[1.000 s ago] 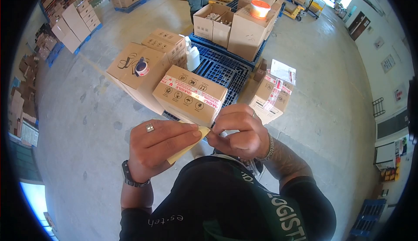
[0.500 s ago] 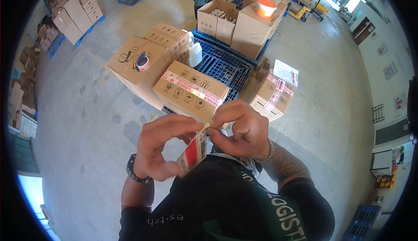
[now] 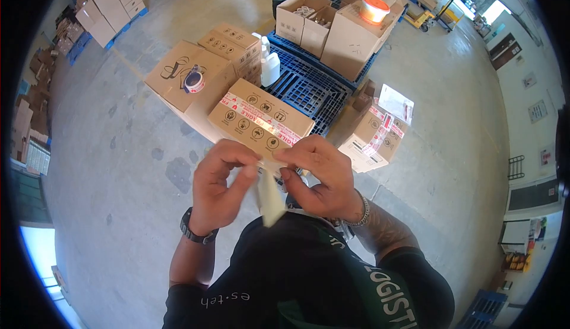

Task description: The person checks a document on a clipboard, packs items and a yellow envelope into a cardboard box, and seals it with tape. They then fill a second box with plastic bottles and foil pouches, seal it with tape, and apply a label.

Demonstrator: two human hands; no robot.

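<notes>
Hands meet before your chest: your left hand [image 3: 222, 183] and right hand [image 3: 320, 177] each pinch the top edge of a pale label [image 3: 270, 201], which hangs between them over your dark shirt. Half a second ago its red-and-white printed face showed, slanting toward your left palm. Now it has turned pale side out and hangs straighter, so its layers seem to be parting at the top. Just beyond sits the taped box [image 3: 261, 121].
</notes>
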